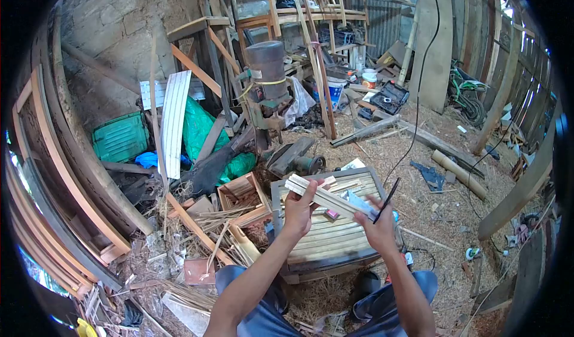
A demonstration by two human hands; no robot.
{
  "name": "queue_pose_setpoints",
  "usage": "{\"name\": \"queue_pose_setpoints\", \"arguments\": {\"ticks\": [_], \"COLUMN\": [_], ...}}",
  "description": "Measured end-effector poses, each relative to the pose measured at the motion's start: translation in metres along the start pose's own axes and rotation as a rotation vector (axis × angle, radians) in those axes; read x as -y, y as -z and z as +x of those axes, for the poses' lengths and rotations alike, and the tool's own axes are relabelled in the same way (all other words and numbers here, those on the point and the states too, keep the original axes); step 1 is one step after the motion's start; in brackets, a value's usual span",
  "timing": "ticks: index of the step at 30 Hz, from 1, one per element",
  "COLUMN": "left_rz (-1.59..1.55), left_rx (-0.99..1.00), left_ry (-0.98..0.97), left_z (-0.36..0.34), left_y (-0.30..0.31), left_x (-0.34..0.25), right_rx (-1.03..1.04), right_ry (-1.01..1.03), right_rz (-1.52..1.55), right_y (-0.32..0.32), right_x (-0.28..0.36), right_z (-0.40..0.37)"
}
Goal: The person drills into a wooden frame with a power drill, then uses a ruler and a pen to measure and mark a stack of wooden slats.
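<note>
A pale grooved strip is held up at a slant between my two hands, above a slatted wooden table. My left hand is closed around its upper left part. My right hand grips the lower right end, and a thin black pen-like tool sticks up from the same fingers. I cannot make out the tool's exact kind. Below the strip, light wood pieces, a small pink item and a light blue item lie on the slatted table.
An open wooden box of scraps stands left of the table. Behind are a machine with a dark cylinder, a green crate and a black tool case. Wooden frames lean at left. A black cable hangs at right; shavings cover the floor.
</note>
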State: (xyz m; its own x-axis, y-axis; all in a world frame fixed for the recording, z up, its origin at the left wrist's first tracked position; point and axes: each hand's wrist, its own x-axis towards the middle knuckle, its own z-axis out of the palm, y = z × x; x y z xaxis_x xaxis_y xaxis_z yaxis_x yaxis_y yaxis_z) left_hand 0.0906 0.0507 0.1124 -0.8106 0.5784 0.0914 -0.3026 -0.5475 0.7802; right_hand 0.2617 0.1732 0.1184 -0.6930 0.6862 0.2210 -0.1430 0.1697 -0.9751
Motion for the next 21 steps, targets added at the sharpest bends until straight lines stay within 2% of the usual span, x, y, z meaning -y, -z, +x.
{"name": "queue_pose_setpoints", "arguments": {"ticks": [1,2,3,5,6,9,10,11,12,13,14,16,17,19,20,21], "left_rz": [0.052,0.052,0.055,0.031,0.018,0.15,0.215,0.213,0.347,0.484,0.485,0.809,0.808,1.004,1.157,1.153], "left_rx": [-0.054,-0.083,-0.081,-0.086,-0.081,-0.184,-0.307,-0.322,-0.343,-0.358,-0.366,-0.387,-0.395,-0.268,-0.206,-0.211], "left_ry": [0.007,0.016,0.019,0.069,0.081,0.145,0.154,0.179,0.149,0.117,0.133,0.215,0.236,0.31,0.248,0.261], "left_z": [0.0,0.001,0.0,-0.008,-0.014,-0.022,-0.03,-0.036,-0.04,-0.046,-0.052,-0.075,-0.081,-0.092,-0.096,-0.098], "left_y": [0.002,0.003,0.003,0.002,0.002,0.03,0.036,0.063,0.101,0.114,0.122,0.107,0.109,0.115,0.13,0.128], "left_x": [0.0,0.0,0.003,0.012,0.016,0.025,0.019,0.023,0.034,0.034,0.039,0.023,0.024,0.03,0.039,0.04], "right_rx": [-0.043,-0.006,-0.01,0.145,0.126,0.177,0.231,0.24,0.303,0.363,0.423,0.474,0.513,0.519,0.517,0.517], "right_ry": [0.232,0.412,0.41,0.382,0.258,0.237,0.189,0.163,0.151,0.142,0.06,0.054,0.068,0.075,0.108,0.144], "right_rz": [-0.503,-0.488,-0.486,-0.706,-0.631,-0.532,-0.529,-0.535,-0.547,-0.556,-0.567,-0.544,-0.52,-0.56,-0.636,-0.708], "right_y": [0.002,0.002,0.003,0.002,-0.002,0.01,0.014,0.018,0.022,0.022,0.022,0.022,0.023,0.019,0.018,0.017], "right_x": [0.006,0.006,0.002,-0.016,-0.025,-0.031,-0.036,-0.05,-0.067,-0.076,-0.085,-0.111,-0.125,-0.112,-0.114,-0.117], "right_z": [-0.005,-0.006,-0.008,-0.009,-0.006,-0.005,-0.005,-0.006,-0.005,-0.007,-0.009,-0.012,-0.014,-0.016,-0.016,-0.015]}}
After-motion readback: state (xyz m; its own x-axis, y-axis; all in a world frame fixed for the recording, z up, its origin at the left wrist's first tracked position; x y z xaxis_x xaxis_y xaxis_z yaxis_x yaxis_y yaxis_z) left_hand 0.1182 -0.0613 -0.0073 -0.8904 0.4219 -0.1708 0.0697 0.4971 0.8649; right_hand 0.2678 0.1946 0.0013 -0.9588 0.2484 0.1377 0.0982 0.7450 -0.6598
